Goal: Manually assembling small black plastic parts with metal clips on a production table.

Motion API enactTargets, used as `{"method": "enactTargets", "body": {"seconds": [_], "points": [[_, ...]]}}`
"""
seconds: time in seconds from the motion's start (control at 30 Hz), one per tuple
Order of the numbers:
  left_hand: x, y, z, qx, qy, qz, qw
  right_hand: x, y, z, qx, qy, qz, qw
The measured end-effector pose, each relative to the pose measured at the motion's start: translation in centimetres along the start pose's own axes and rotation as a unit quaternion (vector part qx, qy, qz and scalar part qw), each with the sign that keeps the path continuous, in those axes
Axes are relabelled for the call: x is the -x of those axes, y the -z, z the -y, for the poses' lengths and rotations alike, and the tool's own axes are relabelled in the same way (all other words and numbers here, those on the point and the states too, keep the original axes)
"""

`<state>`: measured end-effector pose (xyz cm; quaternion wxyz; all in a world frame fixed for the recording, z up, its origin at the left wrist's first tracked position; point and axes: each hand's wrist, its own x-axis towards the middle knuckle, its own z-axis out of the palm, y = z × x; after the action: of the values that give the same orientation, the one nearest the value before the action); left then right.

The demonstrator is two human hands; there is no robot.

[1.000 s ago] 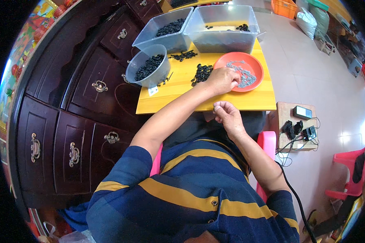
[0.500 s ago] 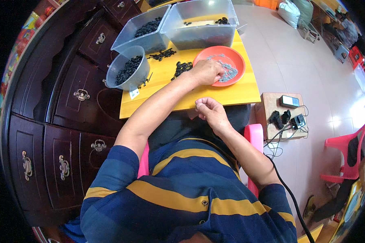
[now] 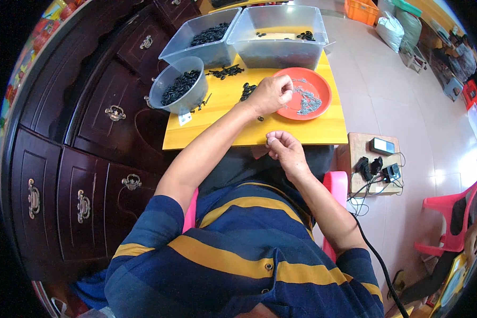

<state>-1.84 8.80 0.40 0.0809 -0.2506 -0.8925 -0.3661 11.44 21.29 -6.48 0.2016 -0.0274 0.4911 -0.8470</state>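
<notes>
Toward the right edge of the yellow wooden bench (image 3: pixel 307 135), a round orange-red plastic dish (image 3: pixel 325 94) carries a scatter of small silvery metal pieces (image 3: pixel 308 105). Above its left rim hangs the left hand (image 3: pixel 270 97), thumb and fingertips drawn close in a narrow grip; whether a metal piece sits between them, I cannot tell. At the near edge, the right hand (image 3: pixel 287 151) also keeps a narrow grip, its contents hidden by the fingers. Partly behind the left hand lies a cluster of black oval pieces (image 3: pixel 247 90), with one loose black oval (image 3: pixel 261 119) nearer the near edge. Near the left edge stands a round clear plastic tub (image 3: pixel 197 94) of black pieces; two rectangular clear plastic bins (image 3: pixel 278 56) line the far edge. The step in hand seems to be picking up small metal pieces; the next move calls for a fine, steady pinch.
</notes>
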Motion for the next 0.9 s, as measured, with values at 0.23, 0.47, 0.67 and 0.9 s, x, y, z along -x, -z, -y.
{"method": "enactTargets", "body": {"seconds": [0.23,0.47,0.67,0.9], "points": [[4.8,0.8,0.5,0.169,0.088,-0.028,0.981,-0.2,0.5,-0.2,0.024,0.020,-0.031,0.999],[11.4,0.3,-1.0,0.298,0.170,-0.040,0.938,-0.3,1.3,0.1,-0.013,0.010,-0.064,0.998],[13.3,-0.2,-0.8,0.307,0.169,-0.054,0.935,-0.5,1.1,-0.1,-0.011,0.046,-0.056,0.997],[13.2,-0.8,-1.2,0.272,0.113,-0.107,0.950,-0.3,0.8,0.0,0.056,0.081,-0.042,0.994]]}}
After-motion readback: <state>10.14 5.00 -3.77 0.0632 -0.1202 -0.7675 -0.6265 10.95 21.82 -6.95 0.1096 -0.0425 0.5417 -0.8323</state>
